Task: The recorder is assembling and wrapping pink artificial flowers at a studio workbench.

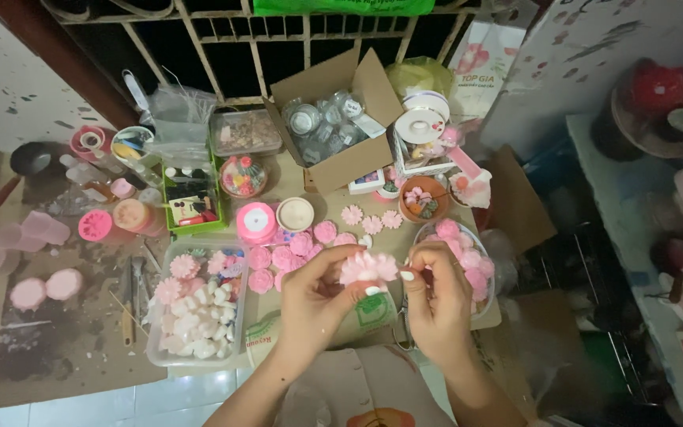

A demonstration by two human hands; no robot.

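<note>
My left hand (318, 296) holds a pale pink flower-shaped piece (367, 267) up between thumb and fingertips, above the low table. Just right of it, my right hand (436, 296) has its fingers curled, the fingertips touching the flower's right edge. Whether the right hand holds something small I cannot tell. Behind my hands, several pink rose-shaped pieces (290, 255) lie on the table. A clear bowl (485, 304) holding more pink pieces sits behind my right hand.
A clear tray (197, 360) of white and pink pieces sits at left, a pink ribbon roll (256, 221) and a small white cup (295, 213) behind it. An open cardboard box (332, 119) of clear lids, a green bin (191, 207) and small tools (132, 296) crowd the table.
</note>
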